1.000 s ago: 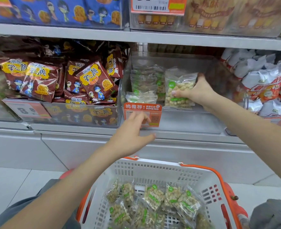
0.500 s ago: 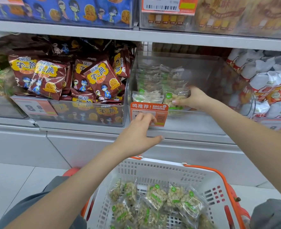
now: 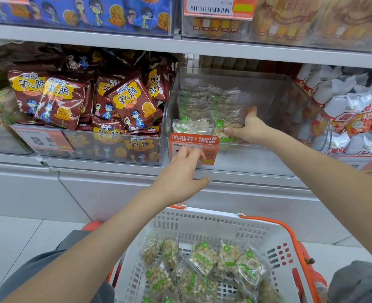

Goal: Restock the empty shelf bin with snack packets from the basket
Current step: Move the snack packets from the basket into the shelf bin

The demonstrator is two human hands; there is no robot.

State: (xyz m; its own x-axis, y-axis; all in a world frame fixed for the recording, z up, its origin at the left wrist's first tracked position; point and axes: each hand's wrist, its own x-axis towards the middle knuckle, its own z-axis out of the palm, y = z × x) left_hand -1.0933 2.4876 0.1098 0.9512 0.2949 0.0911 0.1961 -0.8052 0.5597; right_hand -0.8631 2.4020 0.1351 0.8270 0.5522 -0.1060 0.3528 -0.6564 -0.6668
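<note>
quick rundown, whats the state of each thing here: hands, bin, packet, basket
right hand: inside the bin, holding a snack packet
snack packet: upright, low in the bin
left hand: fingers on the orange label
orange label: clipped on bin front
clear bin: partly filled
basket: many packets left

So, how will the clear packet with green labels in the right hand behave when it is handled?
The clear plastic packet of pale nuts, gripped by the right hand, looks thin and crinkled, so probably floppy. It is small, likely light. The glossy film may slip, and the loose nuts could shift inside.
</note>
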